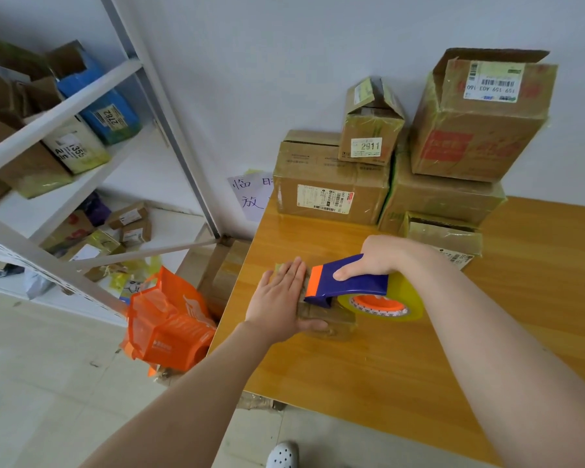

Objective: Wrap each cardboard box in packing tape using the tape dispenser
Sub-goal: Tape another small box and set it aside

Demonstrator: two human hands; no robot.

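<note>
A small flat cardboard box [331, 319] lies on the wooden table [368, 369] near its left edge. My left hand [281, 298] presses flat on the box's left part, fingers straight and thumb along its near side. My right hand [374, 256] grips the blue and orange tape dispenser [348, 285], which rests on top of the box. Its roll of clear yellowish tape [385, 304] hangs off the box's right side. The dispenser's orange front edge sits right beside my left fingers.
Several taped cardboard boxes [331, 194] are stacked at the table's back against the wall. A white metal shelf [65, 106] with parcels stands to the left. An orange bag [169, 322] and a box sit on the floor beside the table.
</note>
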